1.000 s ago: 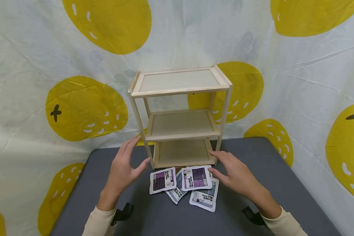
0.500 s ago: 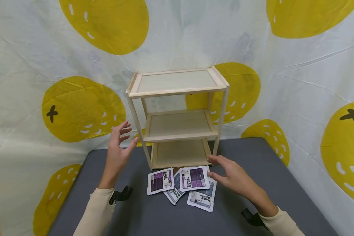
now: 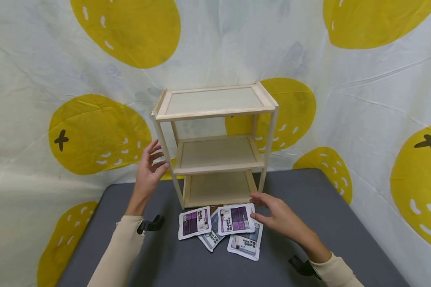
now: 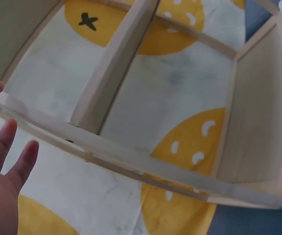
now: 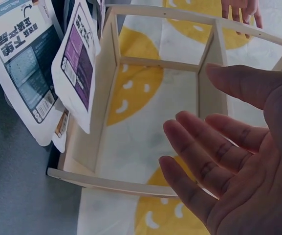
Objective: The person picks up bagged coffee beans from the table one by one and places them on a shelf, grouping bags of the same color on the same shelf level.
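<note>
A bare three-tier wooden shelf (image 3: 215, 153) stands at the back of a grey table (image 3: 186, 267). My left hand (image 3: 157, 157) is raised beside the shelf's left front post (image 3: 167, 159), fingers spread and holding nothing. In the left wrist view its fingertips (image 4: 6, 142) lie just short of that post (image 4: 131, 159). Several flat sachets lie overlapped in front of the shelf: two purple ones (image 3: 195, 222) (image 3: 235, 219) on top of grey-blue ones (image 3: 246, 241). My right hand (image 3: 255, 205) hovers open at the right edge of the sachets (image 5: 77, 63), fingers relaxed, gripping nothing.
A white cloth with yellow fruit prints (image 3: 93, 131) hangs close behind and around the table. Bare grey tabletop shows to the left (image 3: 104, 223) and right (image 3: 327, 215) of the shelf. Black wrist straps (image 3: 151, 225) sit at both cuffs.
My left hand has lifted from near the tabletop up to the shelf's left front post. The right hand has stayed by the sachets, shifting only slightly.
</note>
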Demonstrator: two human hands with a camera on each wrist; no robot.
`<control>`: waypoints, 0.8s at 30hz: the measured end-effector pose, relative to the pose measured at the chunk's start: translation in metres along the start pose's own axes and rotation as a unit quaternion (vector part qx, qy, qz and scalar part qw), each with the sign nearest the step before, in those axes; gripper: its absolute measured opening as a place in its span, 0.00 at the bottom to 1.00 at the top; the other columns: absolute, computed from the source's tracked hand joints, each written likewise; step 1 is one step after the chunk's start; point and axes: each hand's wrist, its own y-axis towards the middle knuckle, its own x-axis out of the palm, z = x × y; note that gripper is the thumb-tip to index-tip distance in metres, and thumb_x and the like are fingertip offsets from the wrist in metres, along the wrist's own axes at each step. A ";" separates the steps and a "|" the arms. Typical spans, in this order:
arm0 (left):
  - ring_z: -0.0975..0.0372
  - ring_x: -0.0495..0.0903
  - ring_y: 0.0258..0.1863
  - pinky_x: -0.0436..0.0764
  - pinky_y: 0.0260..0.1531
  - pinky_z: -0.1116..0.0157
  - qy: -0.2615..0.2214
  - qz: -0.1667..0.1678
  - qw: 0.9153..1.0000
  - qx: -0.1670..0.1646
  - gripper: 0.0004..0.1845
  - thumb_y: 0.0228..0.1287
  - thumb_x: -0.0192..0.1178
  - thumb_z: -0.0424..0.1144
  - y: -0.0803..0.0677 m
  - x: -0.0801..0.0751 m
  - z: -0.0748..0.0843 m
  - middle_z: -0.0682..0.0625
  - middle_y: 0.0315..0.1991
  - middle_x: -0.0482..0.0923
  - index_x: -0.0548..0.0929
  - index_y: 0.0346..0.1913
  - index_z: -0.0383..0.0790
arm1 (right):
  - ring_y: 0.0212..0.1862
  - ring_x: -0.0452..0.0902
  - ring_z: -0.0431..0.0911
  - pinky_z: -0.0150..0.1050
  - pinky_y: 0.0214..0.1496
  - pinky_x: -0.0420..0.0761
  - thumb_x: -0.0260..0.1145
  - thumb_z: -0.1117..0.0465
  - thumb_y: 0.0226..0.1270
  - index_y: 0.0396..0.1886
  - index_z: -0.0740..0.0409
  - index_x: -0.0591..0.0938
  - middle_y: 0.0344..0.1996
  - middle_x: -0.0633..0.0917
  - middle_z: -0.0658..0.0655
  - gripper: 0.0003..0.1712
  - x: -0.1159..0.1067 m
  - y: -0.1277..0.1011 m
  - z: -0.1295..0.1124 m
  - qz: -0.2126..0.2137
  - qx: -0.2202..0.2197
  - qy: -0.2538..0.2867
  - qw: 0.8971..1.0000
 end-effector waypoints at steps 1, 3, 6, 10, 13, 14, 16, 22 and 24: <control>0.48 0.68 0.64 0.74 0.63 0.53 -0.015 -0.004 1.000 -0.001 0.42 0.66 0.58 0.19 0.001 0.000 -0.005 0.40 0.72 0.61 0.57 0.79 0.43 | 0.50 0.86 0.53 0.54 0.52 0.83 0.75 0.61 0.63 0.65 0.62 0.77 0.52 0.86 0.57 0.32 0.001 0.000 0.001 -0.001 -0.003 0.002 1.000; 0.49 0.69 0.63 0.76 0.60 0.61 -0.039 -0.009 0.999 0.001 0.41 0.66 0.57 0.18 0.003 0.001 -0.012 0.39 0.72 0.62 0.57 0.79 0.43 | 0.50 0.86 0.53 0.54 0.52 0.83 0.75 0.62 0.63 0.65 0.62 0.77 0.52 0.86 0.57 0.31 0.003 0.000 0.003 -0.003 -0.007 0.004 1.000; 0.47 0.72 0.62 0.80 0.54 0.68 -0.071 -0.016 0.997 0.009 0.40 0.66 0.56 0.18 0.004 0.003 -0.019 0.36 0.71 0.63 0.58 0.78 0.42 | 0.49 0.86 0.52 0.53 0.52 0.83 0.75 0.62 0.63 0.64 0.61 0.77 0.53 0.86 0.58 0.31 0.004 0.001 0.005 -0.007 -0.010 0.009 1.000; 0.42 0.75 0.58 0.83 0.50 0.64 -0.094 -0.024 0.995 0.009 0.38 0.65 0.55 0.17 0.006 0.005 -0.025 0.36 0.66 0.67 0.62 0.76 0.41 | 0.49 0.86 0.53 0.50 0.52 0.84 0.75 0.62 0.63 0.64 0.61 0.77 0.53 0.86 0.58 0.30 0.005 0.001 0.006 -0.012 -0.011 0.012 1.000; 0.40 0.76 0.55 0.85 0.47 0.61 -0.094 -0.023 0.995 0.007 0.33 0.64 0.54 0.17 0.007 0.007 -0.028 0.40 0.61 0.71 0.65 0.72 0.38 | 0.49 0.86 0.53 0.49 0.52 0.84 0.75 0.62 0.63 0.64 0.62 0.77 0.53 0.86 0.58 0.30 0.006 0.001 0.007 -0.014 -0.012 0.012 1.000; 0.41 0.76 0.54 0.85 0.47 0.60 -0.094 -0.022 0.995 0.006 0.31 0.64 0.54 0.17 0.007 0.007 -0.030 0.42 0.60 0.72 0.66 0.70 0.36 | 0.49 0.86 0.53 0.49 0.52 0.84 0.75 0.62 0.63 0.64 0.62 0.77 0.53 0.86 0.58 0.30 0.006 0.001 0.008 -0.015 -0.012 0.011 1.000; 0.40 0.75 0.52 0.85 0.46 0.59 -0.097 -0.018 0.995 0.007 0.28 0.64 0.53 0.17 0.007 0.008 -0.031 0.42 0.57 0.73 0.67 0.67 0.30 | 0.49 0.86 0.53 0.49 0.52 0.84 0.75 0.63 0.63 0.64 0.63 0.77 0.52 0.86 0.59 0.30 0.006 0.001 0.009 -0.016 -0.012 0.011 1.000; 0.40 0.75 0.51 0.85 0.46 0.60 -0.100 -0.009 0.995 0.003 0.20 0.67 0.53 0.19 0.007 0.007 -0.031 0.36 0.53 0.73 0.69 0.62 0.24 | 0.48 0.86 0.53 0.49 0.51 0.84 0.75 0.63 0.62 0.64 0.64 0.77 0.53 0.86 0.60 0.31 0.008 0.001 0.013 -0.018 -0.012 0.016 1.000; 0.42 0.76 0.49 0.85 0.45 0.62 -0.095 -0.008 0.995 0.004 0.19 0.68 0.54 0.20 0.007 0.007 -0.031 0.38 0.52 0.74 0.71 0.61 0.26 | 0.49 0.86 0.54 0.48 0.51 0.84 0.75 0.63 0.62 0.64 0.63 0.77 0.54 0.85 0.61 0.31 0.010 0.002 0.016 -0.021 -0.007 0.021 1.000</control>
